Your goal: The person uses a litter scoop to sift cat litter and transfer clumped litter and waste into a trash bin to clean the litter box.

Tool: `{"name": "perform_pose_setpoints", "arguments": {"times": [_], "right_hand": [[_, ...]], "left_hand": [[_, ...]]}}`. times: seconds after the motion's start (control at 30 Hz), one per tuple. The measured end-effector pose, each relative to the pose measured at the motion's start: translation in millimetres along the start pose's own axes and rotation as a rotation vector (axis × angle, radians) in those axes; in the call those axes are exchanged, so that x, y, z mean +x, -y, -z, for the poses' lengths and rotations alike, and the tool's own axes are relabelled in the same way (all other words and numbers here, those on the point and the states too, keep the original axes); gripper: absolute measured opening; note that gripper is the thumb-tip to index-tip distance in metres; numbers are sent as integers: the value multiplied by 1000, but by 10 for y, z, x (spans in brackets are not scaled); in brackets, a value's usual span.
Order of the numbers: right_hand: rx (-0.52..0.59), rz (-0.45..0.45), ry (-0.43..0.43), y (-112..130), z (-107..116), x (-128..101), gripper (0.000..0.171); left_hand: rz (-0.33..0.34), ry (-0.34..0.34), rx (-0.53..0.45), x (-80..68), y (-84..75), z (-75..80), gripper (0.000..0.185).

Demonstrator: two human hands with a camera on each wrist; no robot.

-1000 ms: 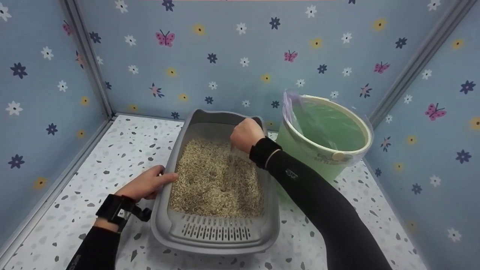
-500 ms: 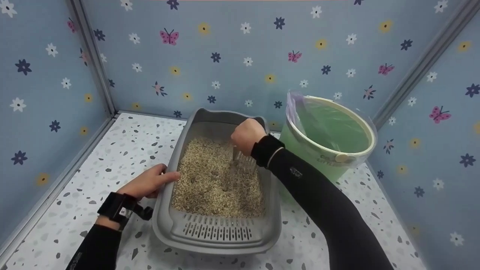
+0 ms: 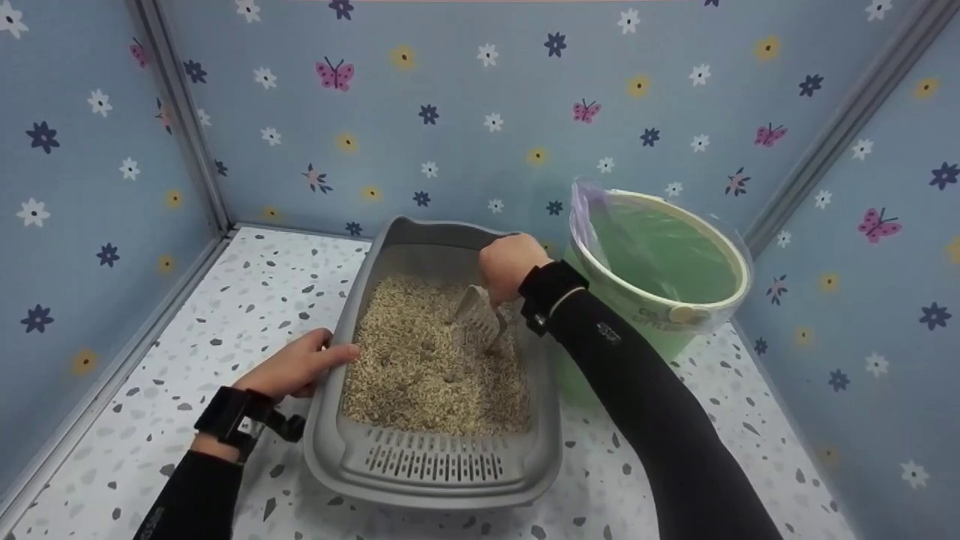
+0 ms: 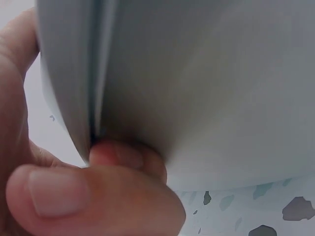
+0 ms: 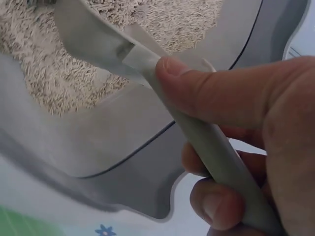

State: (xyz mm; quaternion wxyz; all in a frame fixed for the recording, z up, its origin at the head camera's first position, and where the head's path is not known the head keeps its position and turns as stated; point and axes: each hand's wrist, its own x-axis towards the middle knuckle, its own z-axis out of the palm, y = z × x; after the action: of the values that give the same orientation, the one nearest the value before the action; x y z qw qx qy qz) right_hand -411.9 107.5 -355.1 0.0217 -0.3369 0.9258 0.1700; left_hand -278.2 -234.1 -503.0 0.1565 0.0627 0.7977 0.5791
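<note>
The right hand (image 3: 508, 262) is holding a gray scoop (image 3: 478, 319) by its handle. Its grip is closing tight, with the thumb lying flat along the top and the other fingers (image 5: 216, 204) curling under. The scoop's wide end is sitting just below that hand, tipping down into the tan litter (image 3: 420, 367). It is at the far end of the gray litter box (image 3: 431, 469), near the back wall.

The left hand (image 3: 296, 367) is gripping the side rim of the box. Its thumb is hooking over the edge and a fingertip (image 4: 115, 155) is tucking under the lip.

A green bucket (image 3: 675, 311) with a clear bag inside is standing just past the right hand, beside the box. Everything is sitting on a speckled counter (image 3: 247, 300).

Things could go wrong here, I think. If the scoop is lifting too fast or tipping sideways, litter could be spilling over the rim onto the counter. If the left hand is letting go, the box could be sliding. The right sleeve (image 3: 637, 405) could also be bumping the bucket, since they are so close.
</note>
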Motion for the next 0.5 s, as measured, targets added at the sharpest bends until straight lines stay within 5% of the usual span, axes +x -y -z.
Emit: {"name": "perform_pose_setpoints", "arguments": {"times": [0.13,0.37,0.5], "right_hand": [[91,-4,13,-16,-25,10,52],[225,-20,31,-32,-89,-16,19],[299,-46,53,-35,-166,-8,22]], "left_hand": [[-7,8,-5,7,9,-8,60],[-8,8,-11,5,8,-8,59],[-16,12,-18,-3,11,-4,58]]}}
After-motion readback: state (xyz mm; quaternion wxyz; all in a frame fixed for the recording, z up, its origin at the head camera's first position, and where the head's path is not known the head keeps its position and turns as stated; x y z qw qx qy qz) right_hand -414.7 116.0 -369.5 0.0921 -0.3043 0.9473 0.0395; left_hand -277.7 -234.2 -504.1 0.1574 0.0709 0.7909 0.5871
